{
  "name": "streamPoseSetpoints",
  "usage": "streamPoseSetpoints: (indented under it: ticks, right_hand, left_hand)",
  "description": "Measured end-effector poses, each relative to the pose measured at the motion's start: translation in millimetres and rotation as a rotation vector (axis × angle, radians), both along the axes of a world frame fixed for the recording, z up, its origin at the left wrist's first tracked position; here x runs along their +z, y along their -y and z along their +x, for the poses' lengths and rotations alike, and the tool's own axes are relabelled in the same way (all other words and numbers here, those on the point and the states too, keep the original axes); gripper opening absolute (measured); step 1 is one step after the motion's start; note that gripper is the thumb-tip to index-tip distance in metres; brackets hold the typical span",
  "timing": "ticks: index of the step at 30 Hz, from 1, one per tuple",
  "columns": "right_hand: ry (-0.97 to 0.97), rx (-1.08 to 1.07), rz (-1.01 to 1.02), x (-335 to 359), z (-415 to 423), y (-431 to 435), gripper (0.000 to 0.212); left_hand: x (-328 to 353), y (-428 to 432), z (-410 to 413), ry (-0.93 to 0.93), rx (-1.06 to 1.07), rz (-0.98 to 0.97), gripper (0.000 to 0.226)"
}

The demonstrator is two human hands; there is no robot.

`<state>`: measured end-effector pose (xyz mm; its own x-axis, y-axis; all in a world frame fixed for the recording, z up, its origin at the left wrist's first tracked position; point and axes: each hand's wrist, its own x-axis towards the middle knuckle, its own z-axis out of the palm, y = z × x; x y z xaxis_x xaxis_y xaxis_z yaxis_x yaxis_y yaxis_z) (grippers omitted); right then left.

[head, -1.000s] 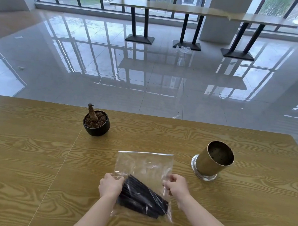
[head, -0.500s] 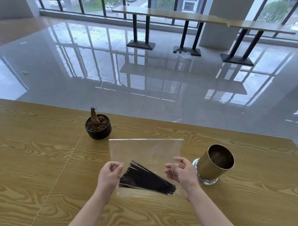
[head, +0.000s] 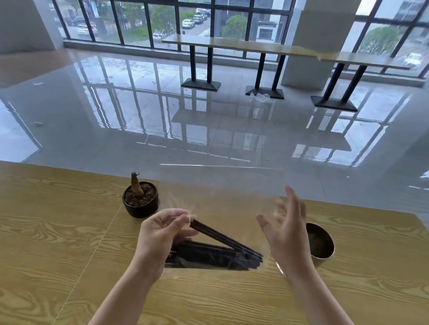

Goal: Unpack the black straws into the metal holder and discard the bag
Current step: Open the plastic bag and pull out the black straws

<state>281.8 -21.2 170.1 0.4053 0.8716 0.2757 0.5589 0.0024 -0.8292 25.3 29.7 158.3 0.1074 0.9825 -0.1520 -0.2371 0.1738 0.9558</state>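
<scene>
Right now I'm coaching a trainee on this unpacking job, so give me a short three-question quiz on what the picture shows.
1. True or false: the black straws are already in the metal holder.
2. The left hand pinches: A the clear bag, B the plant pot, C the metal holder.
3. Fill in: the right hand holds its fingers ____, gripping nothing.
Key: 1 false; 2 A; 3 open.

Bright daylight came through the far windows (head: 165,17) and glared off the glossy floor tiles (head: 137,116), which mirrored the frames. The right hand (head: 287,234) and clear bag (head: 219,201) were motion-blurred. Wide-angle distortion bowed the wooden table (head: 36,229), whose shadows were soft.
</scene>
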Motion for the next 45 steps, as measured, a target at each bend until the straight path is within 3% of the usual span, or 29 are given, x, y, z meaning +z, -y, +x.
streamPoseSetpoints:
  ticks: [2,4,6,11,15,19,22,27,32,39,40,42,45]
  right_hand:
    - [0.321,-0.004,0.145,3,-7,-1,0.077]
    - [0.509,0.12,0.262,6,-23,-2,0.058]
    - [0.602,0.268,0.292,7,-41,-3,0.045]
    - [0.636,0.425,0.252,14,-54,-9,0.038]
    - [0.536,0.507,0.238,24,-46,-14,0.034]
    - [0.542,0.454,0.26,40,-42,-15,0.037]
    - [0.561,0.416,0.346,49,-45,-16,0.024]
    - [0.365,0.355,0.348,62,-41,-16,0.007]
    - [-0.071,0.194,0.209,88,-19,-22,0.011]
    - [-0.242,0.426,0.128,95,-26,-27,0.01]
    - [-0.187,0.411,0.155,94,-22,-26,0.023]
    - [0.121,0.374,0.227,85,-8,-18,0.051]
    - [0.585,0.393,0.303,57,3,-5,0.071]
  left_hand:
    - [6,-1,10,0.0,-0.011,-0.069,0.02]
    - [11,1,19,-0.001,-0.04,-0.112,0.021]
    - [15,3,28,-0.019,-0.093,-0.1,0.017]
    - [25,12,41,-0.109,-0.233,0.049,0.014]
    - [36,9,31,-0.116,-0.366,0.039,0.014]
    - [49,10,28,-0.113,-0.513,0.074,0.025]
    - [56,10,31,-0.094,-0.564,0.106,0.026]
    - [57,7,30,-0.091,-0.511,0.107,0.034]
    - [49,3,23,-0.176,-0.38,0.092,0.04]
    - [51,0,39,-0.241,-0.283,0.192,0.038]
    - [50,-1,38,-0.203,-0.249,0.158,0.035]
    - [50,-3,32,-0.104,-0.195,0.081,0.029]
    - [52,-5,23,-0.002,-0.174,0.016,0.03]
